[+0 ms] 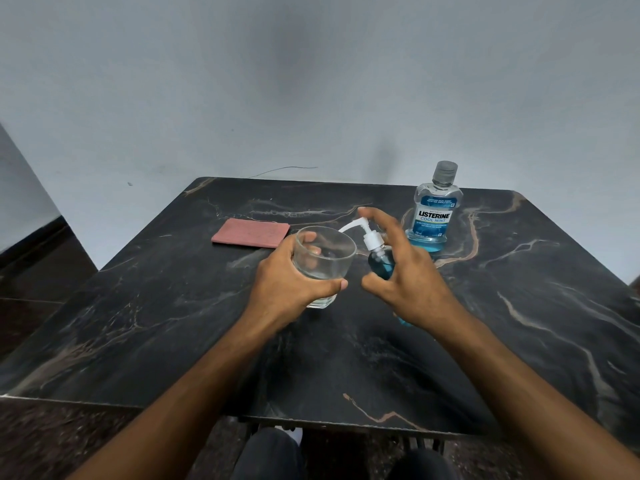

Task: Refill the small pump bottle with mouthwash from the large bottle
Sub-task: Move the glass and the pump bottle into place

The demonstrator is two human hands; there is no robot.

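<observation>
Left hand (294, 278): fingers curled around a clear, round drinking glass (323, 263), thumb across the near side, fingertips visible through the far wall. Grip is closed on the glass and wraps roughly half its girth. The glass is tilted slightly, its mouth turned up and toward the right; whether its base touches the table cannot be told. No blue liquid is seen inside it.

Right hand (405, 268): wrapped around the small clear pump bottle filled with blue liquid (381, 265), thumb low on the near side, remaining fingers along the far side. The index finger reaches up over the white pump head, its tip at the top of the plunger. The bottle leans left, and its long white spout points at the rim of the glass, the tip just over the far edge. The bottle's lower end shows blue below the palm.

Both forearms extend forward from the bottom of the frame, converging at mid-table.

Count on the black marble-patterned table top (173, 323):
- 1 glass
- 1 pump bottle
- 1 large clear mouthwash bottle with blue label and grey cap (437, 211), upright, capped, far right, nearly drained
- 1 folded pink cloth (251, 232), far left, flat
</observation>
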